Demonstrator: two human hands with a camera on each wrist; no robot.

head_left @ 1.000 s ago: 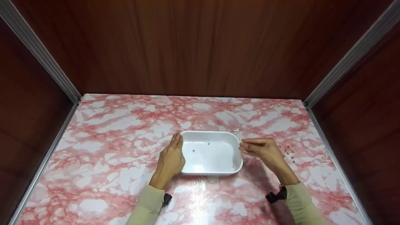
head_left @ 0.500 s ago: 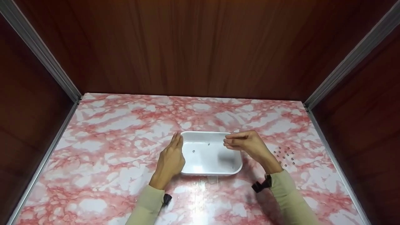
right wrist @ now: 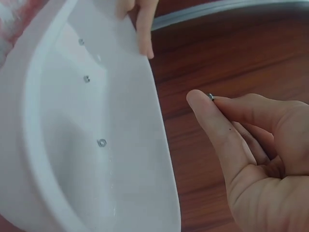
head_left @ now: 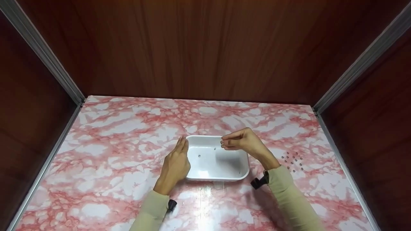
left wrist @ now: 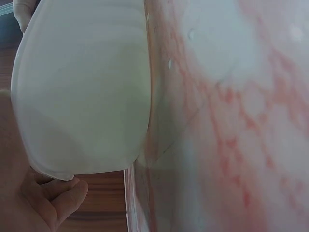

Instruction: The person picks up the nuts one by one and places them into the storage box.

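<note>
The person's right hand (head_left: 245, 142) hovers above the far right part of a white rectangular plastic tray (head_left: 192, 175) with rounded corners, which sits on a table top (head_left: 106, 154) patterned in pink and white marble. The fingers are curled, and thumb and forefinger are pressed together at their tips. In the right wrist view a tiny silver metal nut (right wrist: 211, 96) shows pinched between those fingertips (right wrist: 198, 99), only its edge peeping out at the top of the pinch. The nut is therefore held in the air over the tray, clear of its floor and not touching the rim.

The left hand (head_left: 176, 165) lies flat against the tray's left outer wall, fingers straight and together, pointing away from the person; it presses on the tray without curling round it. In the left wrist view the tray's white side (left wrist: 82, 92) fills the frame with the thumb just beneath its rim.

Three more small silver nuts (right wrist: 101, 142) lie loose on the tray's floor, apart from one another. On the bare table to the right of the tray, well apart from the right hand, a scattered cluster of little dark nuts (head_left: 292, 160) lies. Both forearms wear pale beige sleeves (head_left: 290, 199). Dark wooden panels (head_left: 199, 48) wall in the table on three sides.
</note>
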